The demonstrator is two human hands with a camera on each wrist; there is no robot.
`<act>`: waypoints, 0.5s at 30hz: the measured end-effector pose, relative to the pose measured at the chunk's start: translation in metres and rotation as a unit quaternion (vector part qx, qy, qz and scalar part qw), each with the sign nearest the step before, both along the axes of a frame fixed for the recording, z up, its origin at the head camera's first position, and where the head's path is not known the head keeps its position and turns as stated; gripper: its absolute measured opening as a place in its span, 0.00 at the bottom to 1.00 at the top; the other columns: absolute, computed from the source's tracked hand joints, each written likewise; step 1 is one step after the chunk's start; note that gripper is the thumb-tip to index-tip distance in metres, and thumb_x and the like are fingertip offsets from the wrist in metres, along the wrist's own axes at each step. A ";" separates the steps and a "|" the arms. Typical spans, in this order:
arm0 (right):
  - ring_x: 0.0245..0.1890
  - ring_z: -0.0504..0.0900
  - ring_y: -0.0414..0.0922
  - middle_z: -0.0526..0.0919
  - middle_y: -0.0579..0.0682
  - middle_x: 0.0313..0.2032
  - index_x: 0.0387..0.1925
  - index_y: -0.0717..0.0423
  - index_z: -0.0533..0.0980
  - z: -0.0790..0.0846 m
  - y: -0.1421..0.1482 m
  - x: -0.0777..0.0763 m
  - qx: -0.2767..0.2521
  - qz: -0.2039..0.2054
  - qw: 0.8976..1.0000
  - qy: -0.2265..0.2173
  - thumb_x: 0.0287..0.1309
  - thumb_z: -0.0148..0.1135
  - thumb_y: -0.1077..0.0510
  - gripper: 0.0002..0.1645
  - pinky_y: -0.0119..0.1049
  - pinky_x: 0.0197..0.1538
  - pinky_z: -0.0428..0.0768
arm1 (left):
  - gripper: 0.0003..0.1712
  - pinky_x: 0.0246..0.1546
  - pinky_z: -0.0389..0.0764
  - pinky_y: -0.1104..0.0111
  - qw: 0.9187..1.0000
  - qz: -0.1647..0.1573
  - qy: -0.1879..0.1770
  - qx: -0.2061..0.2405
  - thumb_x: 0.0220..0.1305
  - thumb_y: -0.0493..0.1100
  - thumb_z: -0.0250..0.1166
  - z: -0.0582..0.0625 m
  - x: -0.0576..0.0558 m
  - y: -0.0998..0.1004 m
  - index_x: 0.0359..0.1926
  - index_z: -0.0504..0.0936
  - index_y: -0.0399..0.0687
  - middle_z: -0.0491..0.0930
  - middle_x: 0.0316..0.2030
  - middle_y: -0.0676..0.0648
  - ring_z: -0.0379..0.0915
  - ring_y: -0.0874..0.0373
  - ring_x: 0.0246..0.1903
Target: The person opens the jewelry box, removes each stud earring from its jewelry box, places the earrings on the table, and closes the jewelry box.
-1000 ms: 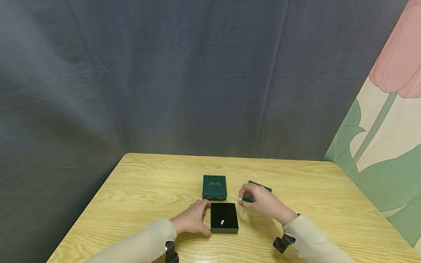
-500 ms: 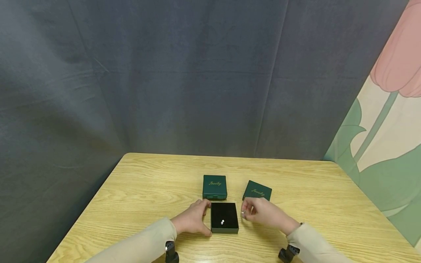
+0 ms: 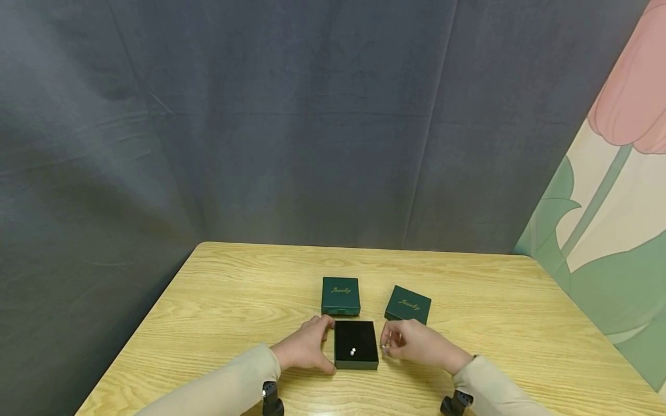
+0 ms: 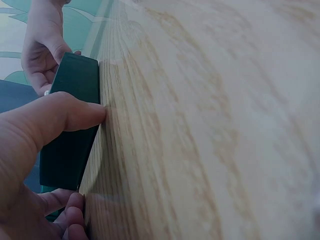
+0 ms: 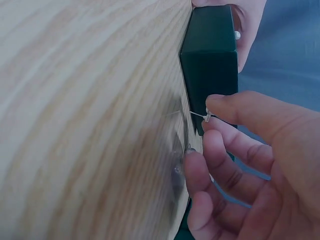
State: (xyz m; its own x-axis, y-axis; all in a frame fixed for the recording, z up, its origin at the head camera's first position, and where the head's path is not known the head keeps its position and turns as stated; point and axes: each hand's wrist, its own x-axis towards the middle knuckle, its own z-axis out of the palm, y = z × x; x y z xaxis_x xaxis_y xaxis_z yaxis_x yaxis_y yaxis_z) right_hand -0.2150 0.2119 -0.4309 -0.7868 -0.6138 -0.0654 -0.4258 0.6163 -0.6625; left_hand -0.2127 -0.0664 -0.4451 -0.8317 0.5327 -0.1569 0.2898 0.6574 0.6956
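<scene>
An uncovered jewelry box [image 3: 356, 365] with a black lining stands near the middle of the table. A small white pearl-like earring [image 3: 352, 351] sits on the lining, toward the front. My left hand [image 3: 306, 348] grips the box from its left side, thumb at the front corner and fingers at the back corner. Just beyond the right wall is my right hand [image 3: 416, 345], low over the table. In the right wrist view, its thumb and index finger pinch a small earring [image 5: 207, 116] whose thin post points at the table.
Behind the jewelry box stands a closed green box [image 3: 340, 296] with gold lettering. A similarly lettered green piece [image 3: 408, 303] lies askew to its right, partly behind my right hand. A dark curtain [image 3: 312, 144] hangs beyond the wooden table [image 3: 250, 289].
My right hand has come down and nearer, to the right wall of the jewelry box, uncovering most of the askew green piece. My left hand stays in place on the box.
</scene>
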 end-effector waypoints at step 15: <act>0.19 0.65 0.29 0.71 0.36 0.19 0.32 0.48 0.76 -0.003 0.000 0.004 0.025 0.010 1.000 0.009 0.56 0.66 0.60 0.06 0.25 0.25 0.66 | 0.43 0.38 0.69 0.67 1.000 0.002 0.001 -0.004 0.38 0.45 0.79 0.000 0.001 0.000 0.57 0.68 0.47 0.66 0.38 0.51 0.61 0.58 0.38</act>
State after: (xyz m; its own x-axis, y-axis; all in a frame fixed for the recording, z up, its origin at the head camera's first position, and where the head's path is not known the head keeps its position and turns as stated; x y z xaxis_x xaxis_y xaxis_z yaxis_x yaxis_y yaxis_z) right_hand -0.2107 0.2115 -0.4341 -0.7754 -0.6261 -0.0827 -0.4501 0.6397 -0.6231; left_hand -0.2121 -0.0663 -0.4449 -0.8339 0.5285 -0.1588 0.2891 0.6634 0.6901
